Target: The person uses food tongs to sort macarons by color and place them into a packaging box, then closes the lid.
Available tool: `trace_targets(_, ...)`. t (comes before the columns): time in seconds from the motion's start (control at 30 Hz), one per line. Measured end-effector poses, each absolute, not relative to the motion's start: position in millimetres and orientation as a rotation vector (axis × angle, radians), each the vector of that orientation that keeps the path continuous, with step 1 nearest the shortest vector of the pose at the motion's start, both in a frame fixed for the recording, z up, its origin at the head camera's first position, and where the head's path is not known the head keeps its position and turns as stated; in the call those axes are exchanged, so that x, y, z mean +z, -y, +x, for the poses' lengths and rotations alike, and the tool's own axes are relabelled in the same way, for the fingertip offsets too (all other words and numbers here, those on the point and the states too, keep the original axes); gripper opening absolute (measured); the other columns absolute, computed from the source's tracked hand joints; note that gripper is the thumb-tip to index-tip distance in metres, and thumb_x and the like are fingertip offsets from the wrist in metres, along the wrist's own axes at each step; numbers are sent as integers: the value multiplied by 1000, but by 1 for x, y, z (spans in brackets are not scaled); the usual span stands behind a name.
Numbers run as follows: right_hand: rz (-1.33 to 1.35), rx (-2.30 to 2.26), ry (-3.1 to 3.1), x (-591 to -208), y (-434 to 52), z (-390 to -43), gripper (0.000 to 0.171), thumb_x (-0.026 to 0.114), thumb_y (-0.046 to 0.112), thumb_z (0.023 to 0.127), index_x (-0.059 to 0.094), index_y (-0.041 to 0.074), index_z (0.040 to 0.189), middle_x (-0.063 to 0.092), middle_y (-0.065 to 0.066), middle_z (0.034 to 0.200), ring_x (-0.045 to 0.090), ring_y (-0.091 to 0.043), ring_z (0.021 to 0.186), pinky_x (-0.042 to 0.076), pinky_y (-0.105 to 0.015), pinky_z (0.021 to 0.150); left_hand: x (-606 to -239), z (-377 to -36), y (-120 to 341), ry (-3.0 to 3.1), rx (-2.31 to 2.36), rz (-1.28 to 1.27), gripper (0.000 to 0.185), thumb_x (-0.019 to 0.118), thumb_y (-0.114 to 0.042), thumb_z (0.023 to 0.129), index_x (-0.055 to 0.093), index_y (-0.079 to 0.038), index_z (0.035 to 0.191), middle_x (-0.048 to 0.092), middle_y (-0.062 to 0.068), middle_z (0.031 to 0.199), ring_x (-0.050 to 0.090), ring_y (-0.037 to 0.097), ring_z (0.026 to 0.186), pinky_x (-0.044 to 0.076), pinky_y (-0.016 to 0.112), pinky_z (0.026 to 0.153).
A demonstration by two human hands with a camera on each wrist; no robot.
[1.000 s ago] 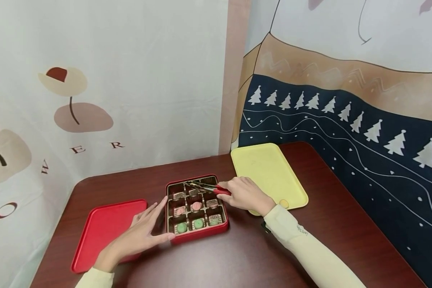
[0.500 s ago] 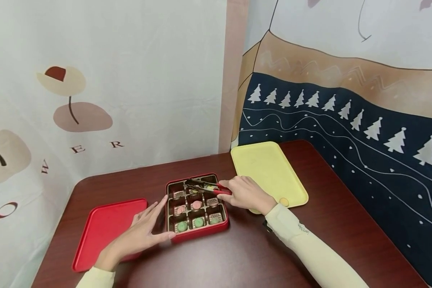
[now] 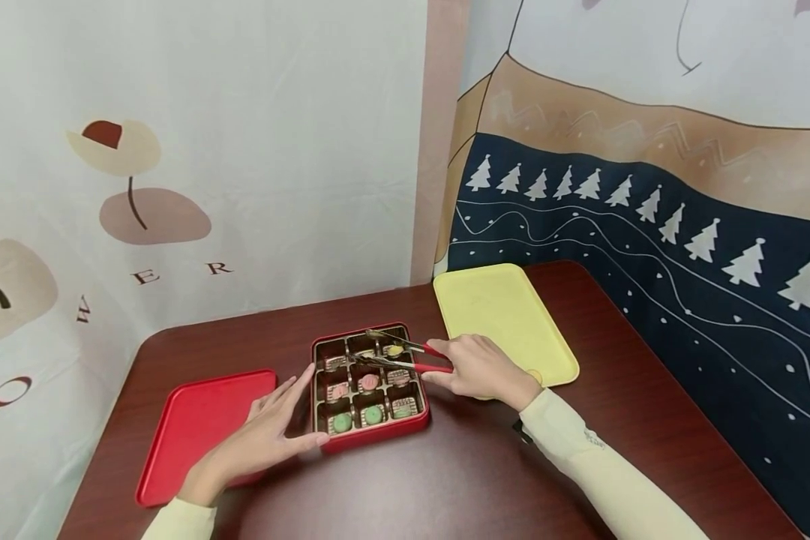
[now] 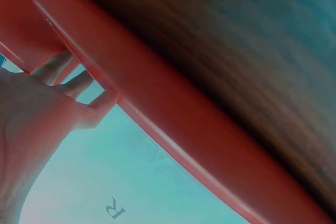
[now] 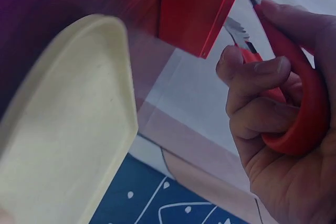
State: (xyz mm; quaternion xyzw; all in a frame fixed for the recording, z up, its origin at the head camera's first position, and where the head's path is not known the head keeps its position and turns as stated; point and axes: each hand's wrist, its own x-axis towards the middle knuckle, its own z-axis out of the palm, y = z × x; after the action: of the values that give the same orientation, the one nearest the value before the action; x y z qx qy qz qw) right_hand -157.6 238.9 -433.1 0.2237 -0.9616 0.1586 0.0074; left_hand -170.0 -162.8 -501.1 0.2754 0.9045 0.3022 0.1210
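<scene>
Right hand: the right hand [image 3: 482,369] is curled round the red handle of the tongs [image 3: 405,355]; in the right wrist view the fingers [image 5: 251,85] are seen wrapped over the red loop of the handle.
Tongs: the metal arms are held apart over the back row of the red tin [image 3: 367,435], reaching leftward from the tin's right side. A small yellow piece [image 3: 394,350] is seen between the tips at the back right compartment; whether it is gripped or only lies beneath them cannot be told at this size.
Left hand: the left hand [image 3: 270,435] is laid flat against the tin's left wall, fingers straight and spread, thumb at the front left corner. In the left wrist view the fingertips [image 4: 79,85] are seen touching the red wall.
Tin: it is set on the counter [image 3: 479,480], lid off, divided into a three-by-three grid. Two green pieces [image 3: 341,424] are seen in the front row, a pink one [image 3: 369,383] in the centre.
Lid: the red lid [image 3: 196,427] is laid flat just left of the tin, partly under the left wrist.
Tray: a pale yellow tray [image 3: 493,307] is placed right of the tin, behind the right hand.
Surroundings: printed cloth backdrops are hung behind and to the right of the counter.
</scene>
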Motion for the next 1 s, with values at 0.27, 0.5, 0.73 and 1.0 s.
trace_targets(0.27, 656, 538, 2971, -430, -265, -138, 49, 85, 41, 96, 76, 6, 129, 52, 13, 68, 48, -9, 62, 43, -29, 56, -502, -170, 163, -2640, 887, 799, 117, 78, -70, 92, 8, -33, 178, 29, 14, 176, 22, 48, 159, 11, 81, 116)
trace_targets(0.5, 588, 574, 2943, -428, -287, -125, 50, 90, 36, 92, 77, 6, 129, 54, 14, 70, 47, -8, 63, 44, -28, 54, -502, -170, 163, -2643, 886, 804, 116, 77, -70, 92, 8, -33, 178, 29, 14, 177, 23, 48, 159, 11, 82, 116)
trace_targets(0.73, 483, 559, 2956, -426, -312, -109, 55, 90, 37, 92, 75, 6, 135, 47, 12, 66, 44, -9, 61, 40, -28, 52, -500, -171, 163, -2647, 887, 820, 117, 78, -69, 92, 9, -29, 178, 28, 15, 177, 23, 49, 158, 12, 82, 115)
trace_targets(1.0, 415, 541, 2935, -428, -340, -91, 45, 90, 38, 92, 76, 13, 125, 47, 15, 67, 44, -6, 59, 41, -27, 51, -501, -170, 163, -2642, 881, 796, 117, 77, -71, 91, 8, -32, 178, 28, 13, 177, 23, 48, 159, 10, 82, 117)
